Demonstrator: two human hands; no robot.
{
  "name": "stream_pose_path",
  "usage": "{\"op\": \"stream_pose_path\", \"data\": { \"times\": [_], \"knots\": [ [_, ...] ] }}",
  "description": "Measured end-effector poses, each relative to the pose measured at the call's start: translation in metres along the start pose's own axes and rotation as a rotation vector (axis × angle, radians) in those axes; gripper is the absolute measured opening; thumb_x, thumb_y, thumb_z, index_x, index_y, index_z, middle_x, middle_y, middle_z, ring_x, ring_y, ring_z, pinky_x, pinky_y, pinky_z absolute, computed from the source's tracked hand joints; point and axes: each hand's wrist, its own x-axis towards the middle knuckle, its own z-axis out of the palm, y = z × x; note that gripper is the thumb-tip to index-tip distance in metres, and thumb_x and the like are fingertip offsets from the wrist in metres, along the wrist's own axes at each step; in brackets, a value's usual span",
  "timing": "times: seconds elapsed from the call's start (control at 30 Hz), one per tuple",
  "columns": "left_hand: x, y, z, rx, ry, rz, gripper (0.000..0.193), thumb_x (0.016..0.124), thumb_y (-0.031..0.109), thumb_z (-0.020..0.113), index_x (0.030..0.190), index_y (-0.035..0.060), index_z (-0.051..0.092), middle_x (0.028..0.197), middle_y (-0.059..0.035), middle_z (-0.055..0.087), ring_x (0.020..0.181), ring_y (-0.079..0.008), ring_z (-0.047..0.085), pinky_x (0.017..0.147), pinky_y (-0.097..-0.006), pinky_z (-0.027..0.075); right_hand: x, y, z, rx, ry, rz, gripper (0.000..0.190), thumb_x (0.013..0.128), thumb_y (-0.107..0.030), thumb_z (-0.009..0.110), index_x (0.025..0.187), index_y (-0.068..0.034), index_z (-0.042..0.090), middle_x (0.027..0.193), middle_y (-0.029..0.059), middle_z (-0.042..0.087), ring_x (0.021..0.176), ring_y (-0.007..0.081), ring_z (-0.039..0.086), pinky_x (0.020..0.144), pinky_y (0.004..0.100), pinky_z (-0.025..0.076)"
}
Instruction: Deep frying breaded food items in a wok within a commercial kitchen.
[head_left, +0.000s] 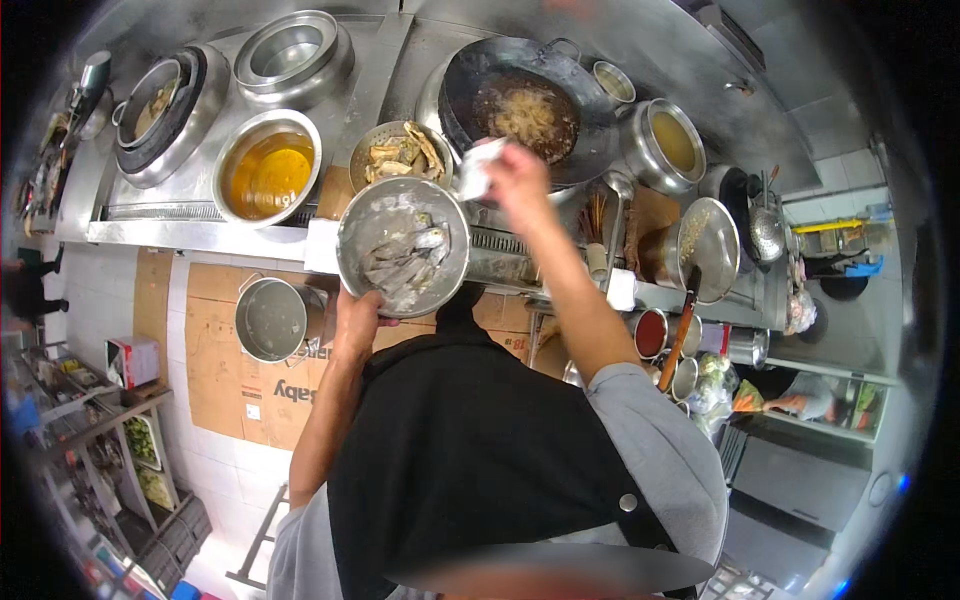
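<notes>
My left hand (358, 319) grips the rim of a round metal bowl (459, 262) at its lower left. Inside lie several grey, flour-dusted pieces (405, 259) that look like fish. My right hand (521, 180) reaches over the near edge of a large black wok (600, 120), pinching a white item (478, 166); cannot tell whether it is cloth or floured food. Bubbling oil with a pale golden mass of frying food (525, 115) fills the wok's bottom. Just beyond the bowl, a perforated strainer (361, 142) carries browned fried pieces (405, 159).
Left of the strainer stands a metal basin of yellow oil (271, 176). A pot of cloudy liquid (673, 142), a ladle (619, 184) and a pan (709, 251) crowd the right. Below the counter edge, another pot (270, 321) stands near flattened cardboard (217, 375). Another person's arm (784, 405) shows far right.
</notes>
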Motion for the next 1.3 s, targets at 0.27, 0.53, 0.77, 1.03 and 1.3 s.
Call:
{"op": "stream_pose_path", "data": {
  "times": [0.27,0.53,0.77,1.03,1.3],
  "knots": [
    [0.018,0.01,0.026,-0.025,0.07,0.0,0.057,0.082,-0.001,0.05,0.138,-0.0085,0.043,0.115,-0.0208,0.065,0.088,-0.0276,0.071,0.055,-0.0331,0.063,0.167,0.052,-0.203,-1.286,0.216,-0.117,0.029,0.089,-0.021,0.065,0.117,-0.018,0.074,0.11,0.016,0.075,0.106,0.038,0.07,0.091,0.0486,0.055],
    [0.033,0.024,0.043,0.088,0.136,0.101,0.058,0.086,-0.002,0.05,0.143,-0.0051,0.039,0.122,-0.0215,0.061,0.088,-0.027,0.069,0.058,-0.0318,0.062,0.069,-0.015,-0.041,-0.905,-0.217,-0.577,0.018,0.094,-0.018,0.071,0.107,-0.007,0.076,0.103,0.0143,0.074,0.094,0.0298,0.072,0.085,0.0393,0.057],
    [0.028,0.032,0.045,0.272,-0.01,0.165,0.082,0.086,-0.005,0.048,0.162,0.0062,0.02,0.135,-0.0237,0.057,0.095,-0.0285,0.07,0.055,-0.0318,0.062,0.0,0.04,0.057,-1.481,-0.538,-0.372,0.025,0.082,-0.017,0.071,0.1,-0.001,0.075,0.103,0.0203,0.074,0.102,0.0396,0.07,0.09,0.0487,0.057],
    [0.01,0.014,0.029,0.183,-0.056,0.13,0.062,0.084,-0.004,0.047,0.146,-0.0056,0.039,0.122,-0.0225,0.062,0.086,-0.0277,0.07,0.053,-0.0334,0.062,-0.054,0.083,0.045,-1.325,-0.497,-0.17,0.023,0.078,-0.016,0.069,0.095,-0.001,0.076,0.094,0.0235,0.074,0.095,0.0416,0.072,0.084,0.0501,0.058],
    [0.018,0.015,0.026,0.058,-0.036,-0.01,0.056,0.085,0.0,0.051,0.14,-0.0072,0.043,0.12,-0.0194,0.063,0.088,-0.0255,0.068,0.059,-0.0335,0.062,-0.013,0.005,0.0,-0.8,-0.403,-0.132,0.022,0.09,-0.02,0.077,0.101,-0.002,0.07,0.08,0.0076,0.066,0.074,0.0138,0.059,0.068,0.0327,0.048]
  ]
}}
